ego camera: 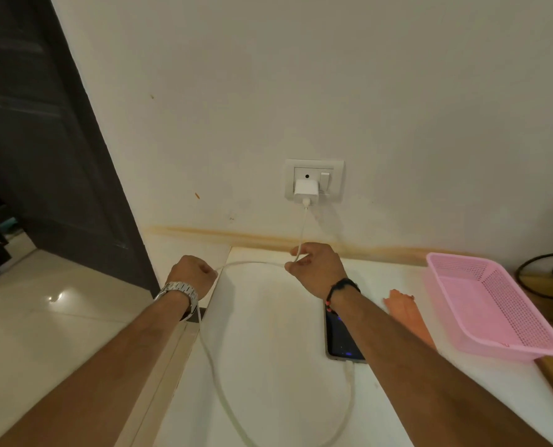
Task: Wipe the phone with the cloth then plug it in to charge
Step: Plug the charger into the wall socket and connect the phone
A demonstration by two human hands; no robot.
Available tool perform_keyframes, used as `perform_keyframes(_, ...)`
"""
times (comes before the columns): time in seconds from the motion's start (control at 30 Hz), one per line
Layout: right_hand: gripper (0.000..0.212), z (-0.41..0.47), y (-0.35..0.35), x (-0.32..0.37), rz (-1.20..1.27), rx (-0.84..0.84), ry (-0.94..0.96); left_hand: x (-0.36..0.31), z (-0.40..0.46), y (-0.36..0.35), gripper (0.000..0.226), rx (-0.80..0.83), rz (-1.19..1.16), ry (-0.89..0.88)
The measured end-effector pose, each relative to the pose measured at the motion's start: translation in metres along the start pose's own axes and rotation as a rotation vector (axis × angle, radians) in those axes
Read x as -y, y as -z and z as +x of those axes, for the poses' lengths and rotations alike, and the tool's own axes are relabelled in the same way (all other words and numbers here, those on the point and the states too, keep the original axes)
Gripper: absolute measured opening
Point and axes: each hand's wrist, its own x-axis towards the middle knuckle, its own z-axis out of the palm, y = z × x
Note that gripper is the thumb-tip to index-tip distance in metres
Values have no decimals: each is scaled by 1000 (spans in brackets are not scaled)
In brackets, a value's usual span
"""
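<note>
The dark phone lies on the white table, screen lit, partly under my right forearm. A white cable is plugged into its near end and loops across the table. It runs through my left hand, on to my right hand, then up to the white charger seated in the wall socket. Both hands are closed on the cable, about a hand's width apart. An orange cloth lies right of the phone, partly hidden by my arm.
A pink plastic basket sits at the table's right, beside the cloth. Behind it a black cable curls on a wooden surface. A dark door stands left of the wall, with pale floor tiles below the table's left edge.
</note>
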Motion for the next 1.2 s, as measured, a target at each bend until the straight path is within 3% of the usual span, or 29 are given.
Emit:
perform_keyframes(0.1,8,15,-9,0,67,-56,24,-5,13,0,18,-65,-142,-7)
perform_keyframes(0.2,12,26,-16,-3,94,-132,55,-13,28,-1,18,-117,-204,7)
perform_keyframes(0.37,14,39,-28,-5,95,-120,45,-18,45,-14,21,-126,-174,58)
perform_keyframes(0.5,18,44,-29,-6,40,-88,46,-12,54,-22,12,-19,-69,91)
perform_keyframes(0.67,25,18,-11,-4,-35,-81,100,-7,53,-26,22,82,-66,125)
perform_keyframes(0.77,11,-37,17,-11,-159,-116,128,-4,49,-26,13,99,-142,145)
perform_keyframes(0.83,6,-89,28,-24,-271,-47,159,-2,47,-26,13,85,-189,166)
perform_keyframes(0.97,38,-187,17,-50,-484,263,247,-1,42,-27,23,78,-146,162)
perform_keyframes(1.07,42,-210,6,-64,-672,260,366,1,36,-28,24,82,-114,160)
perform_keyframes(1.2,53,-215,8,-78,-782,353,309,3,27,-26,27,130,-63,175)
